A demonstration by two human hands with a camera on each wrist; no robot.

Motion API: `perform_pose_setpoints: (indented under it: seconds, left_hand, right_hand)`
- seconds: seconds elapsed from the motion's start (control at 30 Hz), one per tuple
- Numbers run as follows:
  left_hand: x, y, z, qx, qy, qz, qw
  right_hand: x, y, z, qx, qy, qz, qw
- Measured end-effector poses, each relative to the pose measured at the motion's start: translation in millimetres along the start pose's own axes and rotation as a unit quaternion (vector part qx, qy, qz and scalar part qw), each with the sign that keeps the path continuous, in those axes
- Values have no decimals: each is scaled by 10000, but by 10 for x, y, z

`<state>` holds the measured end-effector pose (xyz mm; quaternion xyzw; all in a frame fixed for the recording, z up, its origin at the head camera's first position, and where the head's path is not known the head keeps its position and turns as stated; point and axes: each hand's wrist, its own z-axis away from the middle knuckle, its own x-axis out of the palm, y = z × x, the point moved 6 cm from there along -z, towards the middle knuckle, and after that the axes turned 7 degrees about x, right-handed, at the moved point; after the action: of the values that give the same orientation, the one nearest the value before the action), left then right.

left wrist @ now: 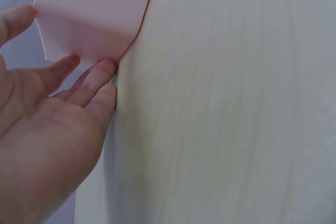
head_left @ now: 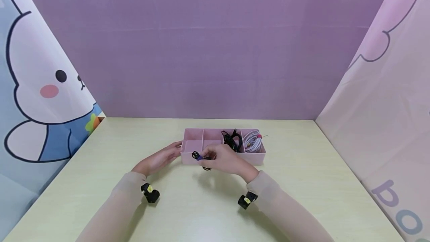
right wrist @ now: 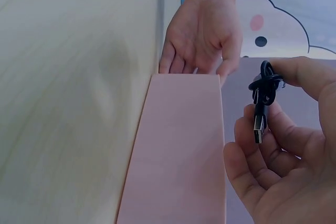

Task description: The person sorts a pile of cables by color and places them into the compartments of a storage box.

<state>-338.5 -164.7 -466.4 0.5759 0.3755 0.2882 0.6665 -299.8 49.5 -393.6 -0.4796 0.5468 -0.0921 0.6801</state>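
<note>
A pink divided box sits on the table with its long side toward me. My left hand touches the box's left end; in the left wrist view its fingertips rest low on the end wall and the thumb lies near the top edge. My right hand pinches a small coiled black USB cable between thumb and fingers, in front of the left compartments. The metal plug of the cable points down in the right wrist view. A black cable bundle and a coiled white cable lie in the right compartments.
The two left compartments, parted by a thin divider, show their pink floors. Behind the pale wooden table stands a purple backdrop. Printed cloth panels flank both sides. Each wrist wears a small black camera.
</note>
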Motion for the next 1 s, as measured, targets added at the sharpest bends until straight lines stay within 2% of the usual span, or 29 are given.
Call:
perform_pose_setpoints:
  seconds: [0.27, 0.63, 1.0]
  left_hand:
    - [-6, -12, 0, -1, 8, -32, 10000]
    - [-8, -9, 2, 38, 3, -32, 10000]
    - [-21, -27, -14, -4, 58, 26, 10000]
  right_hand:
    - [-77, 28, 22, -69, 185, 318, 9993]
    - [-207, 111, 50, -59, 257, 268, 9993]
    - [-393, 195, 83, 40, 570, 518, 9970]
